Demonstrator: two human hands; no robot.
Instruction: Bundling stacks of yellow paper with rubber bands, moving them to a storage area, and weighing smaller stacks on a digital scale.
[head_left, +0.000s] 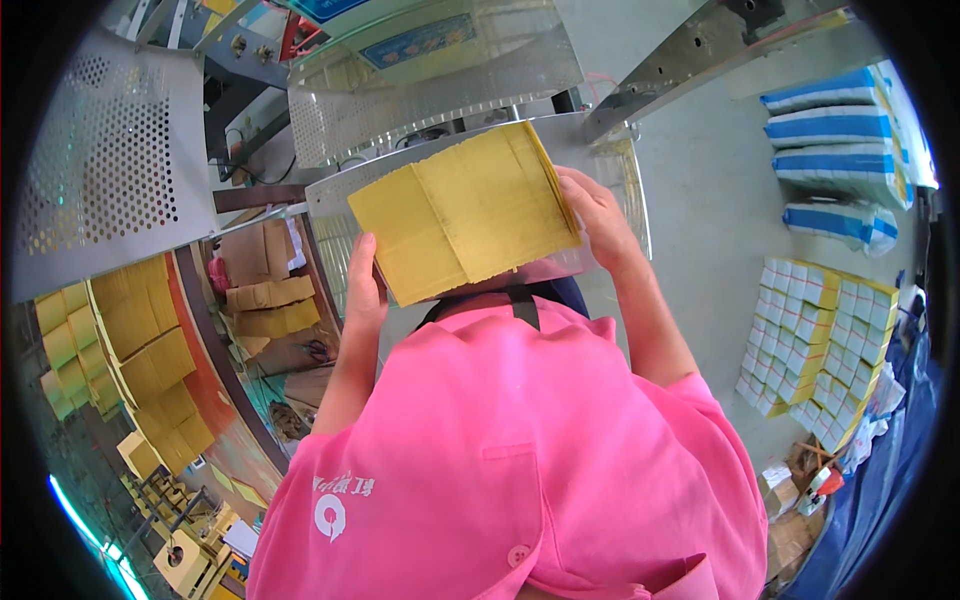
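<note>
A stack of yellow paper sheets (470,215) with rough edges is held between my two hands, tilted, in front of my chest. My left hand (366,282) grips its left edge; the thumb points up and the other fingers are mostly hidden. On the opposite edge, my right hand (598,218) is closed around the side of the stack, with its fingers partly behind it. Beneath the stack lies a metal tray-like surface (335,205) of a machine.
Ahead stands a clear machine guard (440,85), with a perforated metal panel (110,150) to its left. A steel beam (700,55) crosses the upper right. Yellow stacks (150,350) lie at left. Blue-and-white packages (835,140) and bundled white-and-yellow blocks (815,340) are piled at right.
</note>
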